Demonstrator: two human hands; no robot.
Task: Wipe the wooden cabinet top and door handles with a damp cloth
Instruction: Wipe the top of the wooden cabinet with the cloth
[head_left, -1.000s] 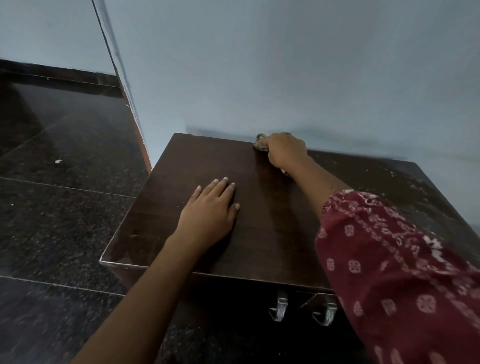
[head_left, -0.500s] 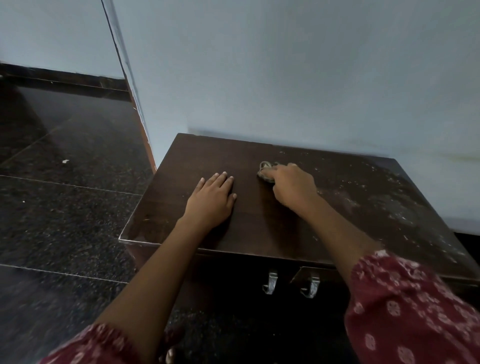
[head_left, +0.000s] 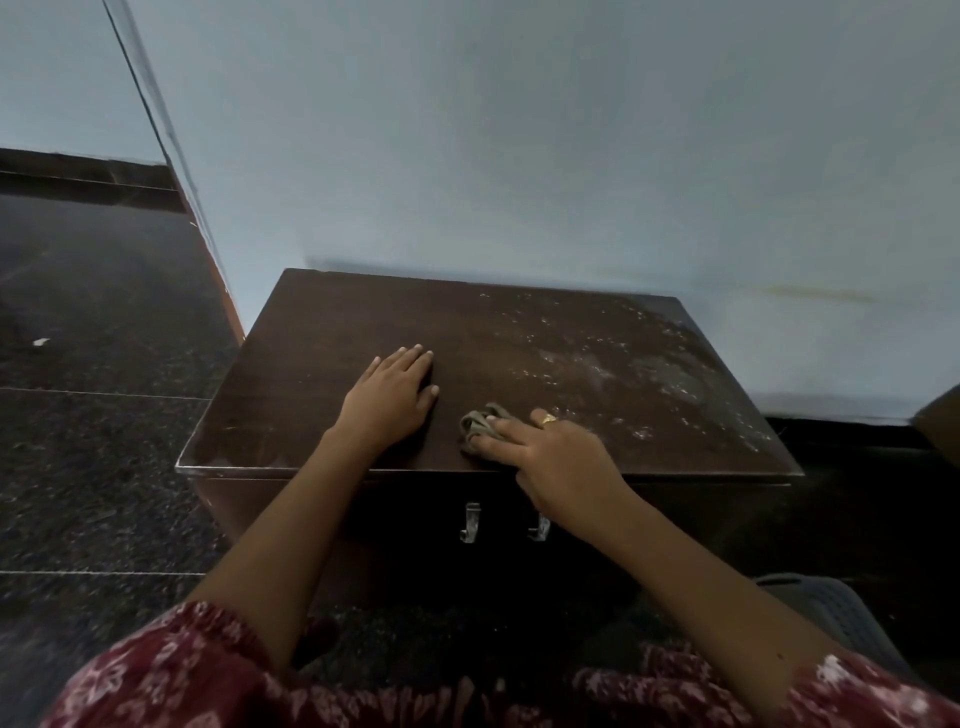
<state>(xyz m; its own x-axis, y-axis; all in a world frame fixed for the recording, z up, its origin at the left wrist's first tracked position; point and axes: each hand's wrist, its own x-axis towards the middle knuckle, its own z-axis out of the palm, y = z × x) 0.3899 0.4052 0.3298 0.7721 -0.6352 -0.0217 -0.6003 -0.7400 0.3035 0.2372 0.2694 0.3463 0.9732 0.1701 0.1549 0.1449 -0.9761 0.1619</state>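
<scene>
2 hands on the cabinet top (head_left: 337, 322): my left hand (head_left: 389, 397) lies flat, fingers together; my right hand (head_left: 563, 460) presses straight fingers onto the crumpled cloth (head_left: 478, 423).

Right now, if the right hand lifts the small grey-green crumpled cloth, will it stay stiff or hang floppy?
The small grey-green crumpled cloth lies bunched in soft folds under the right hand, so it would probably droop. It looks smaller than the hand, so likely light. Pressed on the dark wooden cabinet top, it should slide, not roll.
</scene>
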